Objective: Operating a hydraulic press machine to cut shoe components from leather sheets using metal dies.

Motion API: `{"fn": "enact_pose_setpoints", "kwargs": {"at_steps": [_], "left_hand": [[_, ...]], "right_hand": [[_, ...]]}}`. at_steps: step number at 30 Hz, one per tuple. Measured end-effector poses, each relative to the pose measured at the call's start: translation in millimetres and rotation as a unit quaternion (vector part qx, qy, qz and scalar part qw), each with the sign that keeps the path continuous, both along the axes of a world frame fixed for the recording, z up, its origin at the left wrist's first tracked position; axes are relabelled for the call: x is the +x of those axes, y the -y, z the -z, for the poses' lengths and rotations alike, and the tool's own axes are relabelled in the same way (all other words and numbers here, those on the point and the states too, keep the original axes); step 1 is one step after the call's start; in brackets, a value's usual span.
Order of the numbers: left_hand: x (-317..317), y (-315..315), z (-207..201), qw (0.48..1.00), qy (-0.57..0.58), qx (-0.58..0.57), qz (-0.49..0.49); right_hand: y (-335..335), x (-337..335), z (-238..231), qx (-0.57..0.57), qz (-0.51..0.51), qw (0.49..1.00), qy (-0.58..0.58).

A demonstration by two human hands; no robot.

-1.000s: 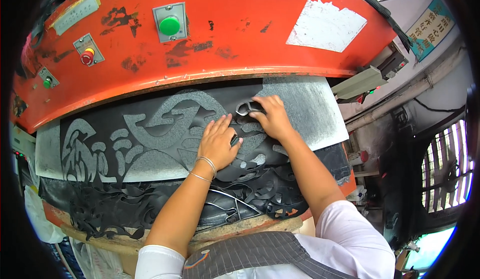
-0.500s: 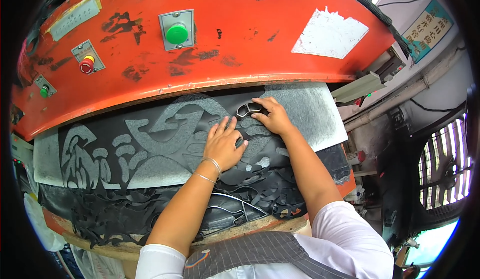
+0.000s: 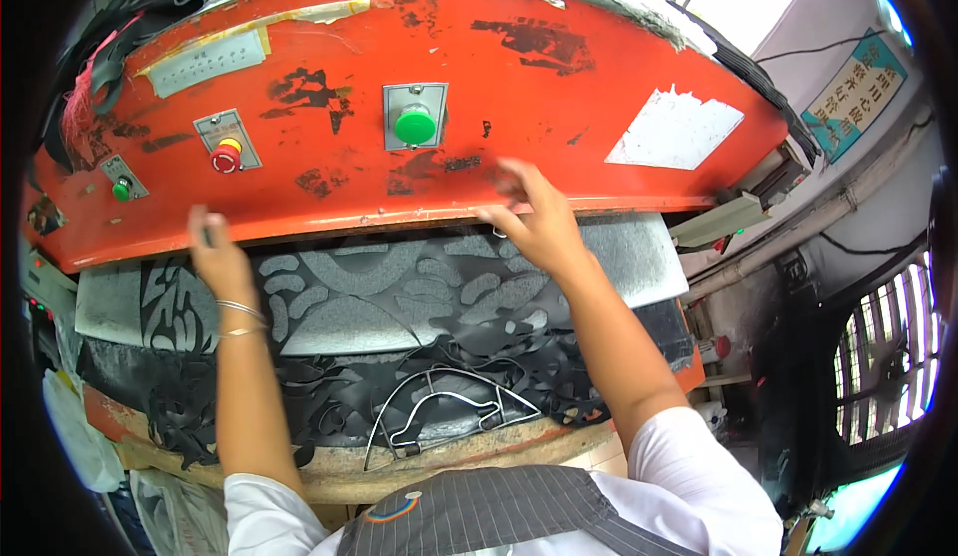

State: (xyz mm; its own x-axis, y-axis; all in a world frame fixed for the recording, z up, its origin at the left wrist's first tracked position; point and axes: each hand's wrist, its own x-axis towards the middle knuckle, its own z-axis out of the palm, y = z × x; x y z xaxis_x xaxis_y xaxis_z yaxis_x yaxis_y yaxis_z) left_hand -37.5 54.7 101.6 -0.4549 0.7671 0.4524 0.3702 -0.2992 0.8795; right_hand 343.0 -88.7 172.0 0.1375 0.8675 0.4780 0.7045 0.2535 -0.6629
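My left hand (image 3: 214, 252), smeared by motion, is raised at the lower edge of the orange-red machine front (image 3: 329, 182), near the left end of the sheet. A small dark thing shows at its fingers; I cannot tell whether they grip anything. My right hand (image 3: 544, 222) is raised at the same edge, thumb and fingers apart, with nothing seen between them. Just below its thumb, the bright edge of a small metal cutting die (image 3: 498, 234) peeks out. A black sheet (image 3: 344, 301) with many curved cut-outs lies on the grey-white board (image 3: 629, 272) under the machine.
A large green button (image 3: 415, 125), a red stop button (image 3: 227, 156) and a small green knob (image 3: 122, 189) sit on the machine front. Black scraps (image 3: 329, 396) heap along the near edge. A larger curved metal cutting die (image 3: 424, 396) lies on them.
Both hands have lifted off the sheet. The left moved far left; the right let go of the small metal die and rose slightly. The view has shifted, showing more of the machine front.
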Motion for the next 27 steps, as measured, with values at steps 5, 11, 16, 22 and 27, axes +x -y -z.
{"fn": "enact_pose_setpoints", "kwargs": {"at_steps": [5,11,16,22,27], "left_hand": [[-134,-27,-51,0.979,-0.141,0.102,-0.103],[-158,78,-36,0.979,-0.144,-0.062,0.131],[-57,276,-10,0.885,-0.211,-0.278,0.308],[-10,378,36,0.886,-0.381,-0.18,0.193],[6,374,45,0.898,-0.378,-0.165,0.152]], "right_hand": [[-45,-71,-72,0.017,-0.024,0.999,0.032],[23,-51,-49,0.018,-0.059,0.998,-0.026],[92,14,2,-0.093,-0.038,0.995,-0.021],[137,33,41,-0.19,-0.026,0.98,-0.05],[134,63,43,-0.156,0.049,0.983,-0.078]]}}
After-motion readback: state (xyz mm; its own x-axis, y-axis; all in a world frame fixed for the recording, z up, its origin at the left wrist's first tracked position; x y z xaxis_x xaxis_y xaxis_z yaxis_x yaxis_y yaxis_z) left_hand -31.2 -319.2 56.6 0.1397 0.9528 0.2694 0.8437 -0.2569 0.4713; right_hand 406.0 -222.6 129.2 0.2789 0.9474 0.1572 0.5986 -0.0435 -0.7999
